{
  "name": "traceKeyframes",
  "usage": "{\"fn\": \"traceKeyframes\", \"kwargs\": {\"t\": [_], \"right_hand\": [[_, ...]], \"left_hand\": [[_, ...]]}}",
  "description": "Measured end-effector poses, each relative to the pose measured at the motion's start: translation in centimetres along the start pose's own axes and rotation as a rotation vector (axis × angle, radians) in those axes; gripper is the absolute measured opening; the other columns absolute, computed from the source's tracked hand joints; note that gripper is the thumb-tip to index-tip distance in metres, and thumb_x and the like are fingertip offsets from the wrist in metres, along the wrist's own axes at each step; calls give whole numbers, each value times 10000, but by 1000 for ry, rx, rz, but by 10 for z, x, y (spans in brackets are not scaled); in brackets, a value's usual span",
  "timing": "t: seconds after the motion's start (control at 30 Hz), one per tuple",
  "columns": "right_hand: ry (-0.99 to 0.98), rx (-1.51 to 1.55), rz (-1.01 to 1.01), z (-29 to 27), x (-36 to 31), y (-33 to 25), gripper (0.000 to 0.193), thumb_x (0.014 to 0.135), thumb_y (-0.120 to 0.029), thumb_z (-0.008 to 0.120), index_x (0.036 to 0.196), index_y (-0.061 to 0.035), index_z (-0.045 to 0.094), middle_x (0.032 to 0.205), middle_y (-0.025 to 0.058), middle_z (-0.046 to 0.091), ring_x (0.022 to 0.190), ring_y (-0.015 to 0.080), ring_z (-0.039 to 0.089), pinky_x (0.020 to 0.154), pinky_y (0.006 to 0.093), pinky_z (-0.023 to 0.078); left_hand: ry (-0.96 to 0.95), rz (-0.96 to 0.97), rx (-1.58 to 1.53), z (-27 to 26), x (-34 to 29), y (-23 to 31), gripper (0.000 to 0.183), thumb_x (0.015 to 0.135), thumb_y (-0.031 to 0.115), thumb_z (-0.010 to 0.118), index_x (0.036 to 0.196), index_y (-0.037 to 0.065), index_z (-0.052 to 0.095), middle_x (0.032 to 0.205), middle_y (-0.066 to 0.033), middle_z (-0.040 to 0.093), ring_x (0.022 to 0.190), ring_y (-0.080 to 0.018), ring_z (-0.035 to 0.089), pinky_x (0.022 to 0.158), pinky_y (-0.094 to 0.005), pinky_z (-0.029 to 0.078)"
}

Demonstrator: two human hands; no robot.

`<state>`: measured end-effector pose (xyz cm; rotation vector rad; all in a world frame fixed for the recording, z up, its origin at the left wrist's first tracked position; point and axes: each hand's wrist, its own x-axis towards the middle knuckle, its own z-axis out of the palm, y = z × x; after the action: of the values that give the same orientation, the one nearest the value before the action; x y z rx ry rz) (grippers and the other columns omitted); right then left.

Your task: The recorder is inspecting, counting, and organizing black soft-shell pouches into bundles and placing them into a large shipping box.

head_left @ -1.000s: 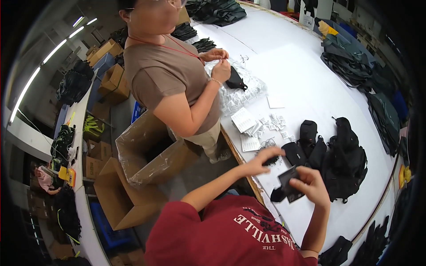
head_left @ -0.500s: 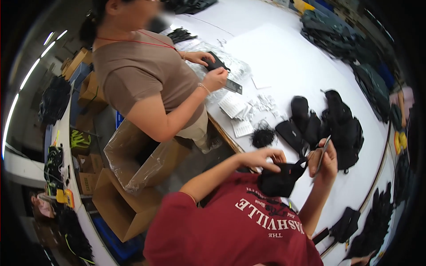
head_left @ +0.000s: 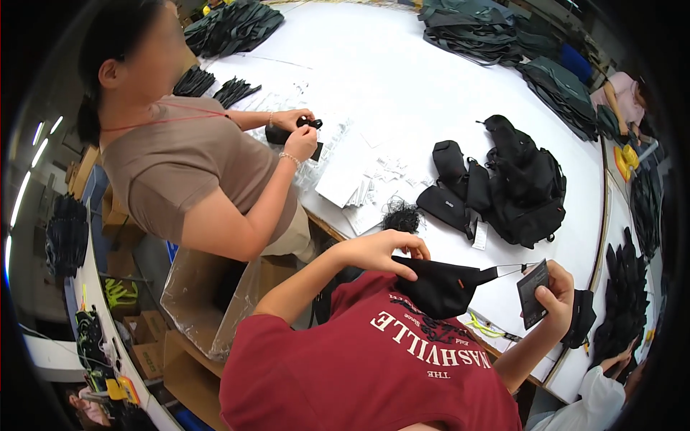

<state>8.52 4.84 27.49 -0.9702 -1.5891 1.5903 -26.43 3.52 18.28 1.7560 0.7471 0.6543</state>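
Observation:
My left hand (head_left: 384, 251) grips the left end of a small black fabric pouch (head_left: 435, 289) close to my chest. A narrow strap loop sticks out at the pouch's right end. From that loop a thin black string (head_left: 509, 268) runs taut to a dark hang tag (head_left: 532, 291). The tag is pinched between the thumb and fingers of my right hand (head_left: 558, 293). Just beyond my left hand lies a tangle of black strings (head_left: 401, 217). Several black pouches (head_left: 449, 201) sit farther out, one with a white label (head_left: 479, 235) on it.
At the left, a co-worker (head_left: 208, 172) handles another black pouch (head_left: 279, 134). White paper slips (head_left: 384, 172) and clear plastic lie on the white table (head_left: 374, 65). Dark fabric stacks (head_left: 474, 29) line its far side. Open cardboard boxes (head_left: 190, 373) stand at lower left.
My right hand has moved right and down, drawing the tag away from the pouch so its string is stretched. The pouch has shifted left. The head view has turned, and the co-worker appears farther left.

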Motion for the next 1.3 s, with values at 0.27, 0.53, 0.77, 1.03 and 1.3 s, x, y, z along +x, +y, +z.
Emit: {"fn": "traceKeyframes", "kwargs": {"t": [0.27, 0.53, 0.77, 1.03, 1.3], "right_hand": [[292, -127, -40, -1, -15, 4, 360, 811, -214, 677, 1042, 34, 555, 703, 4, 605, 582, 23, 537, 552, 136, 387], [304, -523, 8, -1, 9, 23, 175, 863, -133, 623, 960, 11, 640, 799, 19, 628, 745, 68, 535, 688, 211, 405], [265, -887, -448, 64, 62, 16, 262, 804, -241, 698, 1003, -73, 684, 1046, 101, 641, 1012, 273, 574, 886, 356, 439], [162, -934, -468, 77, 74, 29, 122, 781, -109, 700, 894, -65, 698, 745, 62, 637, 664, 210, 597, 595, 300, 462], [201, -914, -392, 68, 62, 30, 124, 786, -76, 706, 908, -52, 708, 726, 75, 634, 628, 171, 596, 558, 266, 453]], "left_hand": [[380, 76, 270, 12, 7, 7, 245, 693, 2, 714, 910, 54, 614, 826, -56, 562, 805, -204, 552, 741, -319, 445], [814, 365, 871, -23, 6, 24, 267, 616, -59, 730, 836, 84, 679, 828, -35, 581, 802, -225, 511, 683, -332, 433], [705, 472, 880, -8, 19, 30, 250, 626, -47, 727, 834, 83, 683, 813, -26, 589, 770, -215, 508, 663, -317, 427], [683, 279, 522, -1, 8, 30, 196, 680, -56, 731, 813, 55, 640, 822, -45, 639, 808, -202, 548, 692, -300, 436], [1071, 77, 434, -16, -29, 16, 179, 745, -7, 714, 899, 37, 634, 863, -56, 625, 828, -219, 551, 789, -307, 416]]}}
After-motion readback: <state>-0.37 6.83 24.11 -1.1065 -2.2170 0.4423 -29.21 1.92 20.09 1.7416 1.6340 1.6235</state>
